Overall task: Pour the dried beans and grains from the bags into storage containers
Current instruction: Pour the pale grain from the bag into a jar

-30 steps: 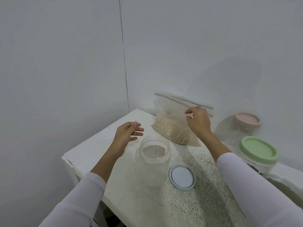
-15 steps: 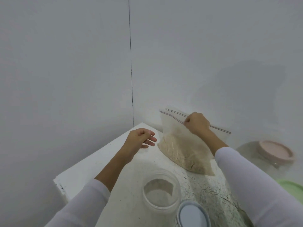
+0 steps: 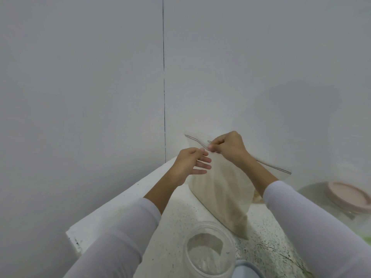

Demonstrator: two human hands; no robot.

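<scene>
A clear zip bag (image 3: 222, 193) holding pale grain stands upright near the back of the white table (image 3: 128, 199). My right hand (image 3: 228, 147) pinches the bag's zip strip at the top. My left hand (image 3: 190, 163) is at the same strip, thumb and forefinger touching it while the other fingers are spread. An open clear jar (image 3: 209, 251) stands in front of the bag with a little grain at its bottom. Its pale blue lid (image 3: 247, 270) lies flat beside it at the bottom edge.
A clear container with a pink lid (image 3: 349, 197) stands to the right, and a green lid (image 3: 366, 239) shows at the right edge. White walls meet in a corner behind the table. The table's left corner (image 3: 74, 239) is chipped.
My right hand has lifted the bag upright and drawn it closer. My left hand has moved right and up from the tabletop to the zip strip. The view has tilted upward.
</scene>
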